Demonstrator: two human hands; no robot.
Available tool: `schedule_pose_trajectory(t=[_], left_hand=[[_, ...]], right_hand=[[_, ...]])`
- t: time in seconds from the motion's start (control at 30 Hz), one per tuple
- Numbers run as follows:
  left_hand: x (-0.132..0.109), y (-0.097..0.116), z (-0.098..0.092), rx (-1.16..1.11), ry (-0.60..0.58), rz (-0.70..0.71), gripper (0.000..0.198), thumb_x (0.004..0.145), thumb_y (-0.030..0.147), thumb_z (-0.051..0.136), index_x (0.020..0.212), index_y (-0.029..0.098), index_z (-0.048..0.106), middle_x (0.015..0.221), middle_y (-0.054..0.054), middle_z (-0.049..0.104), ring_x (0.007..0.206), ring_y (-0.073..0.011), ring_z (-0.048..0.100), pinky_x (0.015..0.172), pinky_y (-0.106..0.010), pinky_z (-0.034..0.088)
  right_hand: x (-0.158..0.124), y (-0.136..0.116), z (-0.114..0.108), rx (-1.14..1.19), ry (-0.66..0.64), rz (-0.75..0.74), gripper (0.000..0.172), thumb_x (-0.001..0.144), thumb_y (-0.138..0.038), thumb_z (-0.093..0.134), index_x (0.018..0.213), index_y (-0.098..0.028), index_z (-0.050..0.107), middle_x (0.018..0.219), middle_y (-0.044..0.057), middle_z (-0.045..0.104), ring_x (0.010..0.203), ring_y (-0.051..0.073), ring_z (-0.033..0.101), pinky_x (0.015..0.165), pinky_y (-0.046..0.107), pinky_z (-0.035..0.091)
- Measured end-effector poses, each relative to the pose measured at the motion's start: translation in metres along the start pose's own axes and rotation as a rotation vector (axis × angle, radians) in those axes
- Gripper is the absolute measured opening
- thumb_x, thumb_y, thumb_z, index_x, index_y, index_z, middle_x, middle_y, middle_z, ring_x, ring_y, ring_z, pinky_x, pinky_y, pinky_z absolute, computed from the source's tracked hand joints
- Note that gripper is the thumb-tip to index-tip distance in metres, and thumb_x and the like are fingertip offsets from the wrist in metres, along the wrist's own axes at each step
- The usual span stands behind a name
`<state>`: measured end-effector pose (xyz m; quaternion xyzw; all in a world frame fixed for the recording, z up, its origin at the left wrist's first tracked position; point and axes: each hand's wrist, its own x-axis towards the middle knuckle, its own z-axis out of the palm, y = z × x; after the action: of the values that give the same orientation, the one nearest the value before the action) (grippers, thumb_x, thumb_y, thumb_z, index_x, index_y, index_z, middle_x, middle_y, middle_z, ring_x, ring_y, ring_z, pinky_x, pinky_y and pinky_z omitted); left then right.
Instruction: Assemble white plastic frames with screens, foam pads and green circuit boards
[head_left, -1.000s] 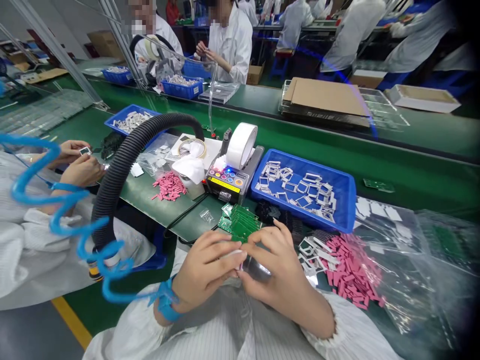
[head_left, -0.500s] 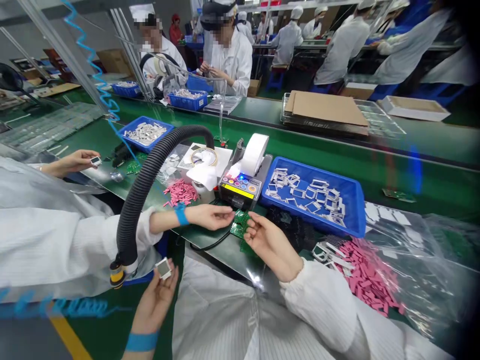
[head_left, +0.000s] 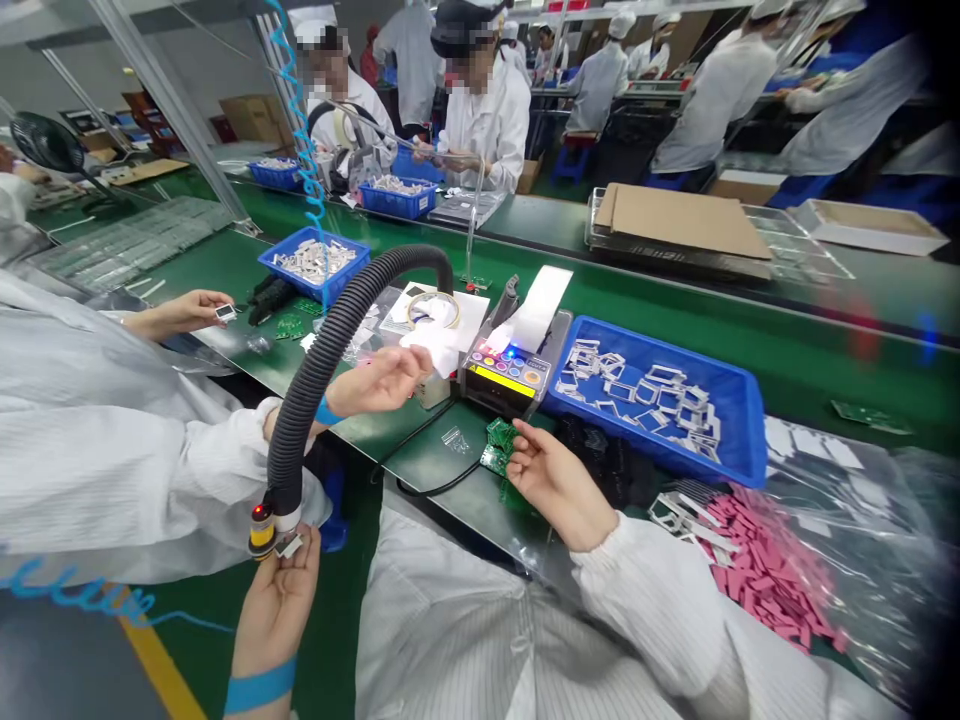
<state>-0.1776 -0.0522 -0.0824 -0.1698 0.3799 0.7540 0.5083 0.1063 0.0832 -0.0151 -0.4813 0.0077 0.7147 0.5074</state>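
Head view: the left hand [head_left: 277, 610] grips a small metal frame [head_left: 289, 546] at eight o'clock, just below the end of a black ribbed hose [head_left: 315, 390]. The right hand [head_left: 559, 490], fingers loosely spread and holding nothing, is at five o'clock, just beside green circuit boards [head_left: 499, 446].

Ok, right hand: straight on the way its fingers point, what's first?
Most likely the small stack of green circuit boards, just beyond the fingertips of the right hand. Depth is unclear, so the gap may be very small.
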Motion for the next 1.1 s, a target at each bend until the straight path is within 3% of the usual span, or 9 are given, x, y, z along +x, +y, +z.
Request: schedule_pose_trajectory(t=[0.23,0.4,0.63,0.87,0.93,1.0,1.03,1.1], left_hand=[[0.000,-0.017,-0.010,-0.007,0.023,-0.078,0.048,0.095,0.020,0.034,0.143,0.021,0.031,0.093,-0.009,0.076,0.086,-0.0182,0.072,0.080,-0.030,0.059],[0.000,-0.041,-0.020,-0.011,-0.085,-0.255,0.042,0.095,0.019,0.032,0.136,0.022,0.045,0.100,-0.012,0.075,0.093,-0.0208,0.070,0.086,-0.035,0.056],[-0.023,-0.076,-0.003,0.158,0.012,-0.391,0.037,0.093,0.010,0.037,0.123,0.015,0.057,0.095,-0.014,0.075,0.086,-0.0203,0.072,0.080,-0.035,0.059],[-0.026,-0.079,0.006,0.198,0.014,-0.408,0.035,0.092,0.009,0.038,0.117,0.016,0.062,0.096,-0.012,0.075,0.089,-0.0206,0.071,0.082,-0.035,0.058],[-0.025,-0.078,0.017,0.195,-0.005,-0.407,0.034,0.092,0.009,0.039,0.117,0.016,0.061,0.096,-0.011,0.075,0.090,-0.0195,0.071,0.084,-0.034,0.057],[-0.026,-0.079,0.032,0.176,-0.066,-0.418,0.032,0.092,0.009,0.040,0.112,0.015,0.063,0.097,-0.011,0.074,0.092,-0.0182,0.070,0.087,-0.033,0.055],[-0.028,-0.081,0.041,0.165,-0.108,-0.429,0.030,0.092,0.011,0.040,0.109,0.015,0.065,0.097,-0.010,0.074,0.093,-0.0173,0.070,0.089,-0.033,0.054],[-0.035,-0.087,0.059,0.154,-0.193,-0.473,0.026,0.092,0.015,0.043,0.101,0.014,0.067,0.096,-0.008,0.075,0.092,-0.0153,0.069,0.093,-0.032,0.052]], right_hand=[[0.003,0.002,0.004,-0.010,0.006,0.006,0.014,0.077,-0.016,0.062,0.072,-0.018,0.049,0.053,-0.006,0.047,0.039,0.003,0.037,0.037,0.014,0.033],[0.004,0.001,0.009,-0.047,0.002,-0.024,0.019,0.074,-0.024,0.070,0.074,-0.018,0.052,0.054,-0.007,0.048,0.039,0.003,0.039,0.036,0.014,0.033],[0.010,0.002,0.017,-0.067,0.021,-0.041,0.025,0.073,-0.031,0.072,0.073,-0.018,0.051,0.053,-0.007,0.047,0.038,0.002,0.037,0.033,0.013,0.031],[0.007,0.000,0.021,-0.156,-0.012,-0.073,0.026,0.071,-0.024,0.074,0.068,-0.017,0.049,0.055,-0.007,0.045,0.041,0.003,0.036,0.033,0.012,0.028],[-0.013,-0.004,0.025,-0.155,-0.072,-0.091,0.026,0.071,-0.025,0.074,0.067,-0.017,0.050,0.058,-0.007,0.045,0.043,0.002,0.036,0.035,0.012,0.029],[-0.044,-0.007,0.025,-0.202,-0.225,-0.113,0.026,0.071,-0.031,0.074,0.066,-0.017,0.053,0.060,-0.006,0.046,0.047,0.003,0.037,0.039,0.013,0.031],[-0.061,-0.009,0.024,-0.274,-0.353,-0.141,0.028,0.071,-0.034,0.075,0.064,-0.017,0.053,0.060,-0.005,0.045,0.049,0.004,0.040,0.041,0.015,0.034],[-0.091,-0.012,0.016,-0.639,-0.761,-0.355,0.027,0.074,-0.038,0.071,0.062,-0.019,0.057,0.062,-0.003,0.049,0.055,0.008,0.046,0.050,0.020,0.042]])
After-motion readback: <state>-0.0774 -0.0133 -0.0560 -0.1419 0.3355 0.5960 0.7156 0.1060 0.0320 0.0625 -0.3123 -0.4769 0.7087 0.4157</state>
